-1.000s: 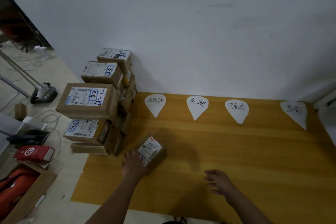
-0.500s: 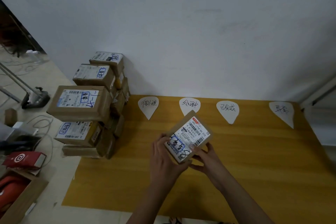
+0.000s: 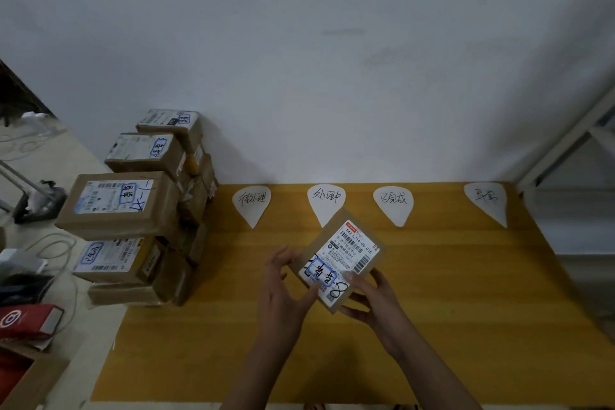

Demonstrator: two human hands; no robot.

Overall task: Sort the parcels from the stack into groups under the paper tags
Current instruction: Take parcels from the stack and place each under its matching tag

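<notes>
Parcel [image 3: 339, 260] in hand, off the yellow wooden surface [image 3: 466, 293], near-middle of the scene. It is tilted, label face up toward me. In view its far corner overlaps the tip of the second paper tag [image 3: 326, 203] from the left. It lies under no tag yet.

Grip: right hand [image 3: 372, 303] holds the near-right corner, thumb on the label and fingers curled beneath. Left hand [image 3: 283, 296] is slack, with fingers spread beside the left edge and blurred, and only the thumb touching the label. I cannot tell if the left palm bears any load.

Other tags: first [image 3: 252, 205] to the left, third [image 3: 393, 205] and fourth [image 3: 486, 201] to the right, all along the far edge against the wall. No parcels lie under any of them. The stack [image 3: 133, 206] stands at the far-left corner, well apart from my hands.

Handling, as a judgement:
- Small flat cardboard box, stiff.
- Likely light, since a one-corner pinch carries it.
- The printed label and any tape are probably slicker than the bare board.
- A better hold is across the two short edges on bare cardboard, thumb on top and fingers under.
- That hold keeps the blue-framed handwritten mark uncovered for reading.
- A corner pinch lets the box swing; I would settle the left hand under it before moving off.

Step in hand: reading the mark to pick a tag.
</notes>
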